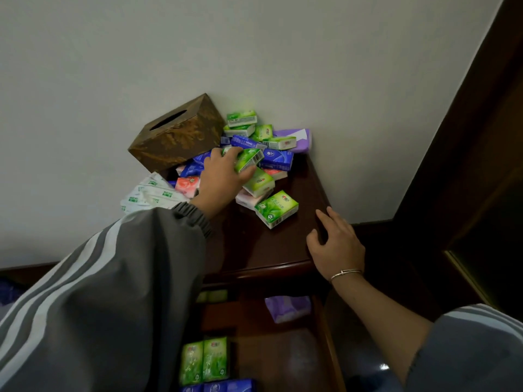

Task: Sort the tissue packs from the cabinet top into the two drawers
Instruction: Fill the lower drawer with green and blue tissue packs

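A heap of small tissue packs [256, 154] in green, blue and pink lies on the dark wooden cabinet top [254, 241]. My left hand [223, 179] reaches into the heap and grips a green pack [249, 159] between thumb and fingers. One green pack [276, 209] lies apart at the heap's front. My right hand [335, 241] rests with relaxed fingers on the cabinet's right edge and holds nothing. Below, two drawers stand open: the upper drawer [285, 308] holds a purple pack, the lower drawer [208, 360] holds green packs and blue ones.
A brown tissue box [175, 134] sits tilted at the back left of the top. White wrapped packs [152, 193] hang over the left edge. A large purple pack [297, 138] leans by the wall. A dark wooden frame [467, 137] rises on the right.
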Available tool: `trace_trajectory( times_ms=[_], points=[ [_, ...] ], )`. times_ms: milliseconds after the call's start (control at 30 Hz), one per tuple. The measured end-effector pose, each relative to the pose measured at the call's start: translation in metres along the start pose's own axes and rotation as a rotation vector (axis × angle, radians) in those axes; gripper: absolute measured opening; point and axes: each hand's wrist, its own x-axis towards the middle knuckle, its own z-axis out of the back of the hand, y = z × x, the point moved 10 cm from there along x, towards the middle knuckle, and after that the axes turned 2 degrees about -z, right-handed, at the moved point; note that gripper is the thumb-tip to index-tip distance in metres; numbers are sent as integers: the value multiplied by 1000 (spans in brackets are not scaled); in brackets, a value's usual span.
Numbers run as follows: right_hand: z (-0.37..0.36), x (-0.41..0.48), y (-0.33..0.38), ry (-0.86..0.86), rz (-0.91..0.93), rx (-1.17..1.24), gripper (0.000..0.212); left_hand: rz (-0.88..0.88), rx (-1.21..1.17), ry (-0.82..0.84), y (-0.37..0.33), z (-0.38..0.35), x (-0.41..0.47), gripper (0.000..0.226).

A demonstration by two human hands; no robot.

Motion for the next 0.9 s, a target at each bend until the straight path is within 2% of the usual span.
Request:
trace_trajectory(
  times_ms=[167, 267, 333, 433, 500, 600, 700, 767, 833, 900],
  points=[
    [1, 0, 0, -6, -5, -6, 49, -21, -179, -182, 0, 39, -21, 50],
    [2, 1, 0, -16, -6, 2, 48, -24, -386, -276, 0, 64, -50, 28],
    [3, 0, 0, -19, -7, 2, 48, 67, -598, -224, 10, 53, -76, 10],
    [1, 0, -2, -11, -9, -14, 47, 414, -1116, 66, 30, -21, -123, 20],
    [1, 1, 0, -4, 2, -10, 46, 540, -1328, 143, 37, -52, -144, 26],
    [6, 3, 8, -8, 62, -32, 41, 527, -1543, 129, 47, -61, -144, 28],
    [25, 11, 19, -117, 81, 15, 29, 480, -1651, 165, 49, -66, -145, 27],
    [38, 29, 50, -192, 193, 81, 23, 456, -1665, 181, 49, -69, -144, 26],
    [35, 62, 96, -149, 346, 41, 25, 454, -1690, 184, 49, -69, -142, 27],
    [11, 102, 133, 8, 418, -82, 36, 484, -1783, 183, 51, -71, -142, 33]
  ],
)
